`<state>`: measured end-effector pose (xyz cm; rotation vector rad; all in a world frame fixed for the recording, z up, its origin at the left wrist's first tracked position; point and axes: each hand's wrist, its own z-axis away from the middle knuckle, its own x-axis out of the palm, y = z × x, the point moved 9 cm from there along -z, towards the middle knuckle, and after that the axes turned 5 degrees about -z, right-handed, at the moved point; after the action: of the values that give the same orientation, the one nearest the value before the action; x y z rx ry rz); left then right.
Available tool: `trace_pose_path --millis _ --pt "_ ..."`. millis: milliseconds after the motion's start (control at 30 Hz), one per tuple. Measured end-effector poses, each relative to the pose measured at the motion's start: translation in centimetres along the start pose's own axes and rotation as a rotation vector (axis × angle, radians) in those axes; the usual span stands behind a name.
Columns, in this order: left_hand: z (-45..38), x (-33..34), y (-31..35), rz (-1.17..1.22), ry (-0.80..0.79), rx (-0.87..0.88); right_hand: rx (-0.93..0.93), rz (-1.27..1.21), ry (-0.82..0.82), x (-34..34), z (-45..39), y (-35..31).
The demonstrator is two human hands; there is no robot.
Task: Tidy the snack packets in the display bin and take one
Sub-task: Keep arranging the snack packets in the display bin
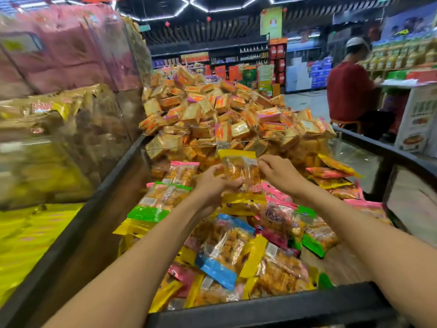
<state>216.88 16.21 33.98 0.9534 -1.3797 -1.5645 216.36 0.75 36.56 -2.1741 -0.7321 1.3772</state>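
Observation:
A clear snack packet with yellow ends (238, 168) is lifted over the middle of the display bin (272, 306). My left hand (216, 183) grips its lower left side, fingers curled round the plastic. My right hand (280, 172) pinches its upper right edge. Under both hands lie several loose packets with green (156, 204), blue (222, 252), pink (279, 216) and yellow ends, heaped unevenly across the bin.
Behind a clear divider (236, 142) rises a tall heap of small orange packets (212, 110). Clear bins of wrapped goods (59, 129) stand on the left. A person in a red top (350, 93) sits at the back right by shelves.

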Motion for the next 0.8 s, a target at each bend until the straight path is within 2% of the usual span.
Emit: trace_pose_path --millis 133,167,367,567,800 --pt "0.4 0.9 0.0 0.030 -0.072 0.015 0.320 -0.623 -0.028 1.1 0.0 1.3" --pt "0.5 1.3 0.0 0.041 -0.099 0.016 0.379 -0.707 -0.044 1.5 0.1 1.5" --pt "0.2 2.0 0.1 0.059 -0.160 0.034 0.273 -0.703 -0.006 0.7 0.2 0.8" --pt "0.0 0.4 0.5 -0.022 -0.037 0.086 0.191 -0.633 -0.025 0.9 0.0 0.3" --pt "0.0 -0.5 0.9 -0.050 0.066 0.132 0.227 -0.694 -0.081 1.5 0.2 0.0"
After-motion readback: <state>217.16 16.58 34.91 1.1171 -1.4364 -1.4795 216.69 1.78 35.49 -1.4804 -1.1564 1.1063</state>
